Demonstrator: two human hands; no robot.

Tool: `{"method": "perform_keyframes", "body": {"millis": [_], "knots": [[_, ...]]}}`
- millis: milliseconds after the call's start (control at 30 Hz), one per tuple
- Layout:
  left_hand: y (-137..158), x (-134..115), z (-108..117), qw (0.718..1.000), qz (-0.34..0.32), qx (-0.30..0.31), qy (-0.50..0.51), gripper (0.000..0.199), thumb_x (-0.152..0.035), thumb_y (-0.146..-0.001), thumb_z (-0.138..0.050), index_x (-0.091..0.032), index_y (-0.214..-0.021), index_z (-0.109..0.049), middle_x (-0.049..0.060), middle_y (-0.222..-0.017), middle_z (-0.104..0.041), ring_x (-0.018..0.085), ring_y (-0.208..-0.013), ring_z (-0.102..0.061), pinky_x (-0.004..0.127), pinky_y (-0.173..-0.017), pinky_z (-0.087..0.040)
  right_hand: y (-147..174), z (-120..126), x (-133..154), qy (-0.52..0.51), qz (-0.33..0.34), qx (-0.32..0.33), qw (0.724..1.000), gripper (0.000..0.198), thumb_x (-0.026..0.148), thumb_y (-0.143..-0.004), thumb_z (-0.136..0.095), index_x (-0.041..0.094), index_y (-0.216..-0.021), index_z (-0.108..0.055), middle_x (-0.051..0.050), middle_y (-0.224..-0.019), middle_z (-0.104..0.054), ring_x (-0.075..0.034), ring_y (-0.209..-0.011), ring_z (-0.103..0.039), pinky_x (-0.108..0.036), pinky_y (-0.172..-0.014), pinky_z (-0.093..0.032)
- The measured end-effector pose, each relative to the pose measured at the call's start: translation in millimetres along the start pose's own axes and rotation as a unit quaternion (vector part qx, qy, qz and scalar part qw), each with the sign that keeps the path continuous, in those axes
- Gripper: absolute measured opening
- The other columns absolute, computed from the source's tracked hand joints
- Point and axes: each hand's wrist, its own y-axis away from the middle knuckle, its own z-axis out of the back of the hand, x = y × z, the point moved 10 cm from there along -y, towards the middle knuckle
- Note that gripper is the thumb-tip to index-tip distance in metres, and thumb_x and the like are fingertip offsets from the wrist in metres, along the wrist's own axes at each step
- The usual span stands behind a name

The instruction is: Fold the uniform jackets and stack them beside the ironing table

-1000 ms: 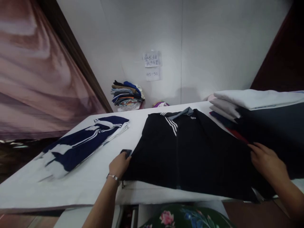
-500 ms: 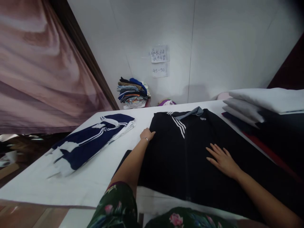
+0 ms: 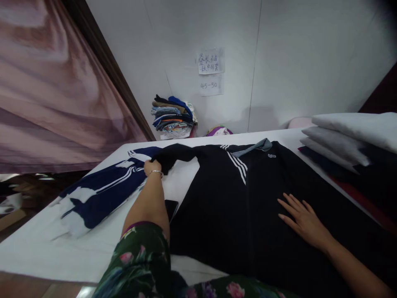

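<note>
Gripping sleeve (image 3: 179,153) of black jacket (image 3: 217,211): left hand (image 3: 152,166) closed on fabric; right hand (image 3: 302,217) open, palm down on jacket's front. Jacket on white counter (image 3: 31,248), body already spread, no fold across it; held sleeve not yet flat. Sleeve meets navy garment (image 3: 114,186); dark flat object (image 3: 172,209) beside jacket; garment stack (image 3: 350,136) crowds right.
</note>
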Motion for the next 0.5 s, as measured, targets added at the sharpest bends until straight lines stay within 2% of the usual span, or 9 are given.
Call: {"method": "perform_keyframes", "body": {"millis": [100, 167, 267, 333, 433, 500], "knots": [[6, 16, 9, 0.999, 0.004, -0.044, 0.008, 0.045, -0.022, -0.093, -0.026, -0.010, -0.132, -0.046, 0.017, -0.110, -0.063, 0.027, -0.102, -0.059, 0.041, -0.086, -0.043, 0, 0, -1, -0.004, 0.001, -0.007, 1.000, 0.062, 0.063, -0.084, -0.039, 0.031, -0.137, -0.045, -0.004, -0.150, -0.030, -0.029, -0.138, -0.025, -0.052, -0.112, -0.016], [17, 3, 2, 0.998, -0.040, -0.041, 0.019, 0.043, -0.026, -0.094, -0.027, -0.013, -0.127, -0.052, 0.014, -0.112, -0.063, 0.023, -0.103, -0.058, 0.035, -0.087, -0.043, 0, -2, -2, -0.005, 0.000, -0.005, 1.000, 0.062, 0.064, -0.084, -0.039, 0.031, -0.137, -0.044, -0.004, -0.150, -0.030, -0.029, -0.138, -0.026, -0.053, -0.111, -0.016], [46, -32, -36, 0.992, -0.120, 0.050, 0.002, 0.040, -0.039, -0.092, -0.035, -0.018, -0.110, -0.064, 0.010, -0.110, -0.066, 0.023, -0.102, -0.059, 0.030, -0.082, -0.043, -1, -3, -3, -0.003, -0.007, 0.000, 1.000, 0.063, 0.064, -0.084, -0.038, 0.032, -0.137, -0.044, -0.004, -0.150, -0.031, -0.029, -0.138, -0.025, -0.053, -0.111, -0.017], [71, -51, -65, 0.982, -0.146, 0.116, -0.015, 0.042, -0.049, -0.088, -0.041, -0.018, -0.102, -0.066, 0.011, -0.106, -0.068, 0.025, -0.100, -0.060, 0.031, -0.080, -0.044, -1, -3, -3, 0.005, -0.007, 0.003, 1.000, 0.063, 0.064, -0.084, -0.037, 0.030, -0.137, -0.044, -0.005, -0.150, -0.030, -0.029, -0.138, -0.024, -0.053, -0.111, -0.016], [103, -72, -95, 0.971, -0.168, 0.171, -0.023, 0.050, -0.056, -0.080, -0.051, -0.015, -0.107, -0.064, 0.015, -0.108, -0.067, 0.030, -0.103, -0.060, 0.033, -0.078, -0.044, -3, -1, -1, 0.017, -0.003, 0.009, 1.000, 0.062, 0.062, -0.086, -0.036, 0.028, -0.137, -0.044, -0.006, -0.150, -0.030, -0.027, -0.139, -0.023, -0.052, -0.111, -0.016], [116, -79, -107, 0.965, -0.175, 0.192, -0.028, 0.043, -0.050, -0.079, -0.057, -0.017, -0.106, -0.064, 0.015, -0.109, -0.067, 0.029, -0.101, -0.061, 0.033, -0.075, -0.044, -3, 2, 1, 0.017, -0.004, 0.012, 1.000, 0.060, 0.060, -0.087, -0.036, 0.028, -0.137, -0.044, -0.007, -0.150, -0.030, -0.027, -0.139, -0.023, -0.052, -0.111, -0.015]]}}
